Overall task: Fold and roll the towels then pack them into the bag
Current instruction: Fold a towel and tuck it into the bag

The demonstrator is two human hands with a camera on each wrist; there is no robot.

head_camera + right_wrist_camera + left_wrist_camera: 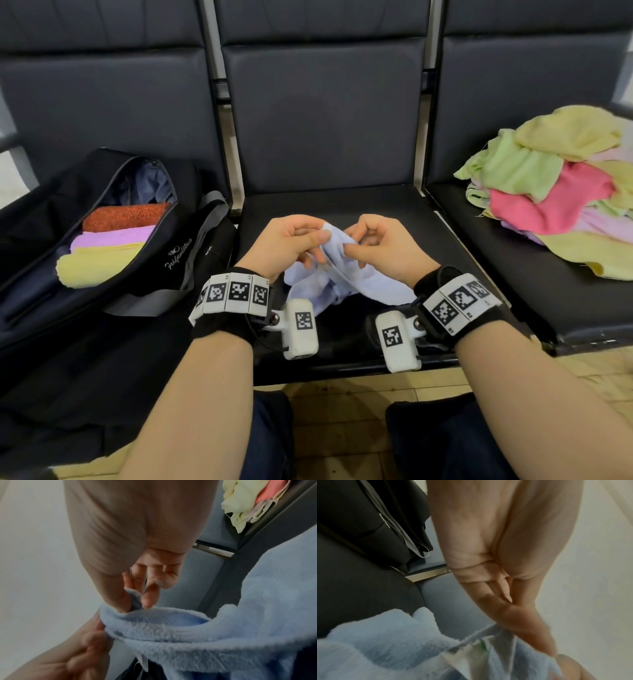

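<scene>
Bag (102,260) holds three rolled towels: orange (125,216), purple (109,238), yellow (92,265). Left hand (287,243) and right hand (383,245) both pinch the blue towel (346,281).

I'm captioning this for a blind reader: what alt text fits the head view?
Two hands, the left hand and right hand, pinch a light blue towel above a dark seat. An open black bag on the left holds rolled towels; a heap of loose towels lies on the right.
</scene>
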